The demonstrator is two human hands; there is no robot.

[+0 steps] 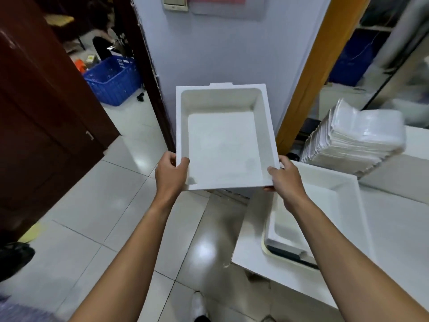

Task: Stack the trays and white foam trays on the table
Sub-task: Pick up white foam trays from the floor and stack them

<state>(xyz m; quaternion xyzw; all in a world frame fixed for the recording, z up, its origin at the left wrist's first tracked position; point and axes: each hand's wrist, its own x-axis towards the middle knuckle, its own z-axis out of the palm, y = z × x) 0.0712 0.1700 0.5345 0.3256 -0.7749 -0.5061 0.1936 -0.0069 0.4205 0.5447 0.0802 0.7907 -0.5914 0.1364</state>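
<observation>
White foam tray [222,145] aloft, in grasp of left hand [171,176] and right hand [287,181]

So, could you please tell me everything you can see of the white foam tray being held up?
The white foam tray is deep and rectangular, apparently expanded foam, with thick walls, rounded inner corners, an empty flat bottom and a small tab on its far rim. It is held in the air, open side toward the camera, over the tiled floor left of the table. The left hand and right hand grip its near corners, thumbs over the rim.
</observation>
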